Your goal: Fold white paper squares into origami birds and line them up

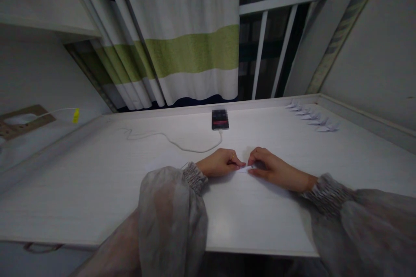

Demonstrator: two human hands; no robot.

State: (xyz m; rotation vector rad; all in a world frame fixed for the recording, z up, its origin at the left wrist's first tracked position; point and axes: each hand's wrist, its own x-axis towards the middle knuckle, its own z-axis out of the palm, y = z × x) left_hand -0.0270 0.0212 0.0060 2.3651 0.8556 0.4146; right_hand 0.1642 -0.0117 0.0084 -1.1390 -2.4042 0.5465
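One phone [220, 119] lies on one table [97, 181]. One cable [201, 151] runs from the phone's near end. On the phone's near side are two hands, one left hand [221, 162] and one right hand [273, 171], one ring [232, 156] and one white paper piece [243, 169]. Right of the phone sit at least five folded paper shapes [310, 117], overlapping too closely for an exact count. Behind it hangs one curtain [191, 43].

I face a window [273, 43] crossed by a white railing [282, 3] with 2 uprights, partly covered by a navy, white and green striped curtain [195, 54]. Dim light falls on my white desk [87, 181], between 2 pale walls [373, 60].
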